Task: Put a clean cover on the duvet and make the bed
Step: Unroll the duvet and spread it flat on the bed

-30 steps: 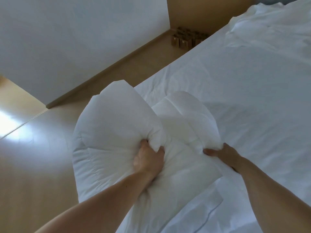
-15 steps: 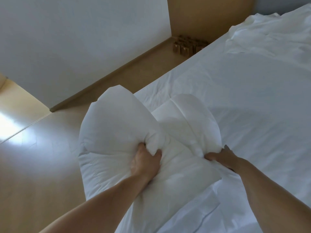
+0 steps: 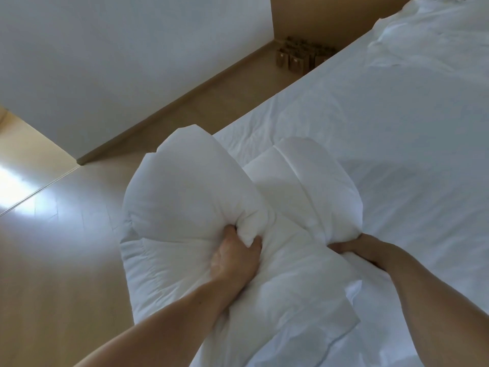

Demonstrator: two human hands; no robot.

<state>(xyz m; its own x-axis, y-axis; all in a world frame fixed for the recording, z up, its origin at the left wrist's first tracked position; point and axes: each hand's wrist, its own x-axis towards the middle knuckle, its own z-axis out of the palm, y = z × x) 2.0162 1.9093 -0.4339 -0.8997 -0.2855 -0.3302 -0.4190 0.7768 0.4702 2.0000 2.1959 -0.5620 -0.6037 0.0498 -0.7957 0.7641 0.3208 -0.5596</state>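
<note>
White duvet (image 3: 190, 186) in grip of left hand (image 3: 235, 258), right hand (image 3: 362, 247)

A bedroom: white-sheeted bed (image 3: 370, 107), plain wall (image 3: 119, 62), pale wood floor (image 3: 53, 260).

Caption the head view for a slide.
Left hand and right hand grip a bunched white duvet at a corner of the bed; brown bags stand on the floor beyond.

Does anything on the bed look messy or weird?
Yes. The puffy white duvet is scrunched into a lump at the near corner of the white bed, part bulging out over the wooden floor, held by the left hand and right hand. Crumpled white fabric is heaped at the far end.
</note>
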